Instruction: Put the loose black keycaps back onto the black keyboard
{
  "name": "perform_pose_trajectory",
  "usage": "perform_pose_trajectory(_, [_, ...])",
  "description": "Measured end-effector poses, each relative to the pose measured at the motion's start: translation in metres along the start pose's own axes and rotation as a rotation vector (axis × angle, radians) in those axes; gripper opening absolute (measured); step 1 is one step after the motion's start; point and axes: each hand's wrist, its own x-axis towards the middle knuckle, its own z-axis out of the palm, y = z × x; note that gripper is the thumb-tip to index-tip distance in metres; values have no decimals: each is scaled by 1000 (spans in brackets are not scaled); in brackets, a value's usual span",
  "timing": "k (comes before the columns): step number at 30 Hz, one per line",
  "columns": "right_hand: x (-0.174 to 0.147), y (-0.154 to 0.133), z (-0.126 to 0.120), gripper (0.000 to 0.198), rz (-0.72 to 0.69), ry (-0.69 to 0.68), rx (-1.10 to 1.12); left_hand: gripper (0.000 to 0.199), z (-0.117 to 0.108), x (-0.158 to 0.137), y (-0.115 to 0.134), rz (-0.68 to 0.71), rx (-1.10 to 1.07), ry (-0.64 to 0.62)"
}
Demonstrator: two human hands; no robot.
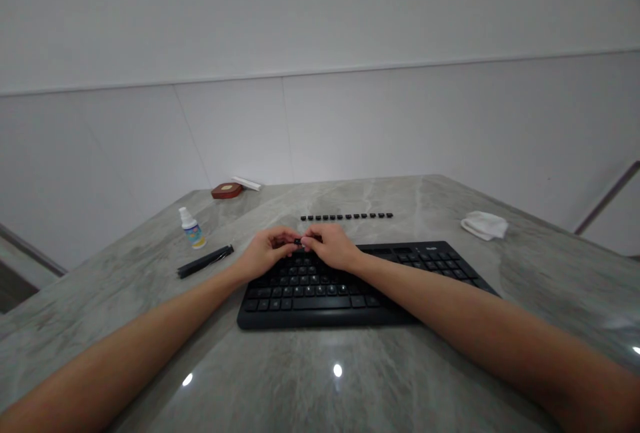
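One keycap (pixel 297 241) is pinched by left hand (pixel 270 249) and right hand (pixel 330 244), probably for control; the keycap row (pixel 349 217) beyond likely keeps order.

You face a plain, pale grey wall (pixel 320 13), crossed by a thin trim line (pixel 230 79) that slopes slightly upward to your right. Below it run smooth lower panels (pixel 345 126), split by fine vertical and slanting seams. In front of you spreads a grey, marbled tabletop (pixel 280 379) — glossy enough to throw back small bright reflections (pixel 338 370) near you. At each side you see a dark, slanting strip (pixel 607 199) low on the wall. The light is dim — soft and greyish.
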Motion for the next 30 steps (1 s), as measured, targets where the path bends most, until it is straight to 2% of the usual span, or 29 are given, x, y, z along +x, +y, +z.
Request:
perform_pose_trajectory(6, [-3,2,3,13,-60,42,-16,28,0,0,-1,0,-13,59])
perform_pose_trajectory(15, [-5,3,4,7,-197,93,-179,33,0,0,0,-5,17,80])
perform_pose_trajectory(21, [-5,4,2,6,-279,74,-209,31,-4,-1,2,20,72,36])
perform_pose_trajectory(24, [-4,3,1,3,-265,101,-169,31,-4,-2,3,34,91,6])
perform_pose_trajectory(26, [-4,2,1,8,-253,115,-139,31,-4,-2,4,35,97,-11])
perform_pose_trajectory(30, [-4,2,2,5,-332,117,-152,30,-3,-1,4,-3,21,-20])
